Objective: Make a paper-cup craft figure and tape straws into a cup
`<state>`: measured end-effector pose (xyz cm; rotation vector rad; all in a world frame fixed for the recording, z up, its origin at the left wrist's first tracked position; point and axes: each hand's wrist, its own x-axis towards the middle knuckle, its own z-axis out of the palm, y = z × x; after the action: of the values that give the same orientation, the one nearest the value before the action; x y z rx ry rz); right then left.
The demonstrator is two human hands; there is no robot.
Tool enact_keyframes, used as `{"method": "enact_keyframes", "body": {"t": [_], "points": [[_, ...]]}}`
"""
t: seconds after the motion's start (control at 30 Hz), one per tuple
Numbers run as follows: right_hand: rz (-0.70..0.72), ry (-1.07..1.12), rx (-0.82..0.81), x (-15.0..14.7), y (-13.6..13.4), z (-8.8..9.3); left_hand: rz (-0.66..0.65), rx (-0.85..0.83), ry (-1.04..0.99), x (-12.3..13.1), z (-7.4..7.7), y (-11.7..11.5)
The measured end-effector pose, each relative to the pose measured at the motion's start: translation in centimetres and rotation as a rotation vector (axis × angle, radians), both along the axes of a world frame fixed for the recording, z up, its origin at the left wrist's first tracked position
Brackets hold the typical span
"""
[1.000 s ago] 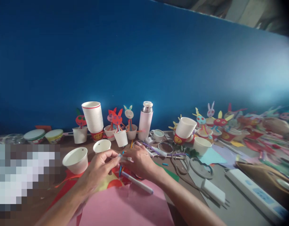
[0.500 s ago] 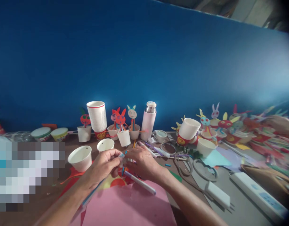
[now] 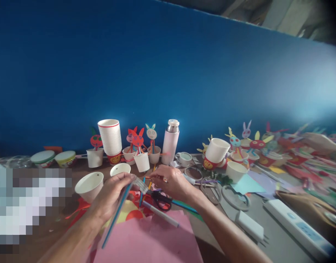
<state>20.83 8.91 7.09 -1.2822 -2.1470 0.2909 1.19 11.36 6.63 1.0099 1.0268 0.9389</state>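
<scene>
My left hand (image 3: 111, 195) pinches a clear plastic piece (image 3: 140, 183) at its fingertips, and a blue straw (image 3: 116, 216) slants down below the palm. To the right, my right hand (image 3: 170, 180) is closed, with the fingers bent toward a thin orange strip; what it grips is too small to make out. Black-handled scissors (image 3: 161, 200) lie just below my right hand. A white marker (image 3: 162, 214) rests across pink paper (image 3: 148, 241). Red and yellow paper lies under the hands.
Behind the hands stand white cups (image 3: 90, 185), a tall cup stack (image 3: 110, 138), a pink flask (image 3: 170, 142) and several paper rabbit figures in cups. On the right are a charger (image 3: 250, 225), cables and a power strip (image 3: 299, 226).
My hands have moved apart. The clear piece now shows between them, the blue straw hangs more steeply, and the scissors have come into sight. The view has shifted slightly.
</scene>
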Motion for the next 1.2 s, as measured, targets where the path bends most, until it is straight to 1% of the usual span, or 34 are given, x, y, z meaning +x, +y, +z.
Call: {"method": "enact_keyframes", "body": {"t": [0.07,0.13,0.23,0.3,0.4,0.53,0.63,0.73,0.8,0.87,0.93,1.0,1.07,1.13,1.2], "points": [[-0.01,-0.024,-0.015,0.7,-0.3,-0.4,0.022,-0.026,-0.005,0.1,0.2,-0.1],[-0.059,-0.051,-0.033,1.6,-1.0,-1.2,0.031,-0.036,-0.001,0.2,0.2,-0.2],[-0.174,-0.083,-0.08,2.8,-2.5,-2.8,0.037,-0.045,-0.006,0.4,-0.2,-0.3],[-0.202,-0.124,-0.104,3.1,-3.2,-3.6,0.046,-0.063,-0.017,0.6,-0.6,-0.3],[-0.234,-0.225,-0.094,2.5,-3.4,-4.4,0.101,-0.081,-0.023,0.9,-1.1,-0.3],[-0.269,-0.348,-0.076,0.7,-2.8,-4.9,0.17,-0.088,-0.039,1.1,-1.2,-0.4],[-0.259,-0.4,-0.123,0.2,-2.3,-5.4,0.186,-0.113,-0.071,1.1,-1.2,-0.4],[-0.234,-0.421,-0.189,0.4,-2.1,-6.0,0.193,-0.128,-0.097,1.2,-1.1,-0.4],[-0.225,-0.431,-0.204,0.6,-2.2,-6.2,0.192,-0.143,-0.097,1.3,-0.9,-0.4],[-0.217,-0.448,-0.201,0.8,-2.3,-6.0,0.203,-0.157,-0.101,1.4,-0.7,-0.5],[-0.197,-0.455,-0.186,1.2,-2.4,-5.5,0.229,-0.173,-0.109,1.4,-0.5,-0.6],[-0.186,-0.443,-0.181,1.9,-2.7,-4.5,0.251,-0.186,-0.124,1.4,-0.3,-0.8],[-0.18,-0.392,-0.229,3.0,-3.0,-3.3,0.251,-0.192,-0.139,1.3,-0.2,-1.0],[-0.141,-0.25,-0.354,4.1,-3.1,-2.1,0.233,-0.187,-0.15,1.2,-0.3,-1.1],[-0.035,0.026,-0.518,4.9,-3.2,-1.1,0.21,-0.169,-0.135,1.1,-0.5,-1.1]]}}
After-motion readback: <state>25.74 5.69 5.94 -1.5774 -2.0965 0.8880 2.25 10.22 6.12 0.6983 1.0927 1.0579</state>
